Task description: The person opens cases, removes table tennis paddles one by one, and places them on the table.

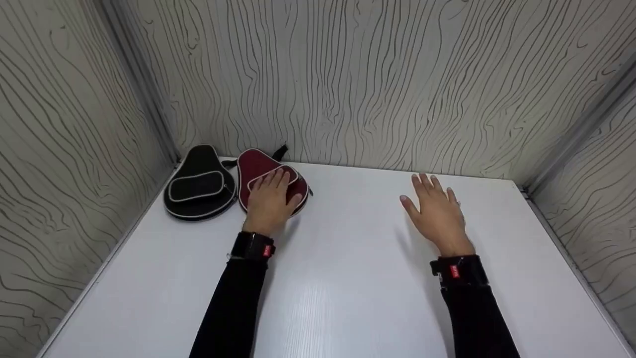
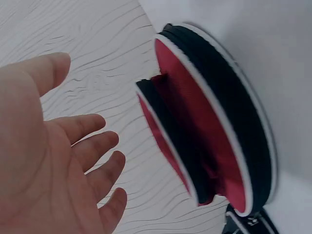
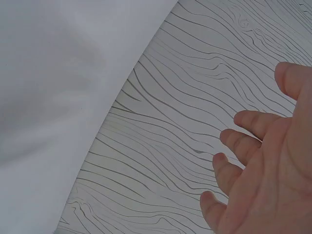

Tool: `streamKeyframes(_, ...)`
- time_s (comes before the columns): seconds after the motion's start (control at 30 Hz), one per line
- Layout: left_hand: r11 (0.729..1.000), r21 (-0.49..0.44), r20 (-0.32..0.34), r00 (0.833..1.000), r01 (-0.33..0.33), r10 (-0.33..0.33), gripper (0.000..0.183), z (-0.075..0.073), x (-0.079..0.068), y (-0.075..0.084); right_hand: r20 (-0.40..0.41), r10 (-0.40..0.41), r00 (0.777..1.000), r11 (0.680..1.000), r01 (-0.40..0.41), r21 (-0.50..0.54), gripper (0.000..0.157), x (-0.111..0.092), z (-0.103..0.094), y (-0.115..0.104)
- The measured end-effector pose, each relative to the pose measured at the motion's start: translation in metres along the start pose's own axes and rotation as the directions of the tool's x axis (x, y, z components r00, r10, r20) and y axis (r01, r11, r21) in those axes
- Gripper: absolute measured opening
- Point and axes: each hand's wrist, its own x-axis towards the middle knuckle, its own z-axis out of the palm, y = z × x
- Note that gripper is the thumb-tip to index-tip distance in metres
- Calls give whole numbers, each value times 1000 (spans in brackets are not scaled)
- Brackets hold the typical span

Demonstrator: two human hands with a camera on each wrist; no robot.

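Observation:
A red table tennis paddle case (image 1: pixel 254 164) with white piping, a front pocket and a dark zippered side lies flat at the back left. Over its lower part hovers my left hand (image 1: pixel 271 201), fingers spread; in the left wrist view a gap separates that hand (image 2: pixel 73 146) from the red case (image 2: pixel 195 102). Left of it lies a black case (image 1: pixel 198 186) of the same shape, seen in the head view. My right hand (image 1: pixel 437 214) hangs above the white table on the right, fingers extended, holding nothing; the right wrist view shows its palm (image 3: pixel 273 170).
The white table (image 1: pixel 348 278) ends at wood-grain panels (image 1: pixel 338 79) at the back and both sides. A black strap (image 1: pixel 280 152) sticks out behind the red case. Dark bands circle both wrists, such as the right wristband (image 1: pixel 462 271).

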Motion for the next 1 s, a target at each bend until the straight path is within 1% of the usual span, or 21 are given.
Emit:
streamKeyframes(0.13,999,-33,31,999,30,-29,78,7,-1,-13,-1,-8,1000,1000,8,-8,77,0,0,-2)
streamKeyframes(0.27,995,-70,50,997,66,-63,78,10,-3,-24,2,-19,1000,1000,19,-8,78,0,1,-4)
streamKeyframes(0.43,990,-114,59,995,84,-78,77,10,-4,-28,23,-24,999,1000,24,2,77,-1,4,-7)
streamKeyframes(0.5,990,-118,43,996,82,-77,77,13,-2,-28,28,-28,999,1000,28,6,77,-1,4,-8)
streamKeyframes(0.57,991,-113,14,997,74,-72,76,20,1,-30,30,-32,999,999,32,5,77,-1,5,-9)
streamKeyframes(0.6,992,-111,-13,998,65,-67,75,27,4,-33,30,-34,999,999,34,3,77,-1,6,-10)
streamKeyframes(0.63,993,-107,-28,998,58,-61,74,30,6,-34,32,-36,999,999,36,0,77,-1,6,-10)
streamKeyframes(0.67,994,-96,-60,997,45,-51,71,39,9,-37,32,-40,999,999,40,-3,77,-1,7,-11)
streamKeyframes(0.77,995,-99,-87,996,21,-30,64,39,9,-32,35,-48,998,999,48,-7,77,-1,9,-13)
streamKeyframes(0.8,994,-104,-91,996,12,-21,62,36,8,-29,35,-51,998,999,51,-8,78,-1,9,-13)
streamKeyframes(0.83,995,-102,-83,996,6,-14,61,29,4,-24,35,-54,998,998,54,-7,78,-1,10,-14)
streamKeyframes(0.87,995,-96,-85,996,0,-8,60,25,3,-20,34,-55,998,998,56,-5,78,-2,10,-15)
streamKeyframes(0.9,995,-96,-71,997,-2,-4,60,17,0,-13,32,-57,998,998,58,-3,77,-2,11,-16)
streamKeyframes(1.0,999,-38,-62,998,-14,12,62,12,-3,-3,36,-60,998,998,60,9,75,-2,13,-19)
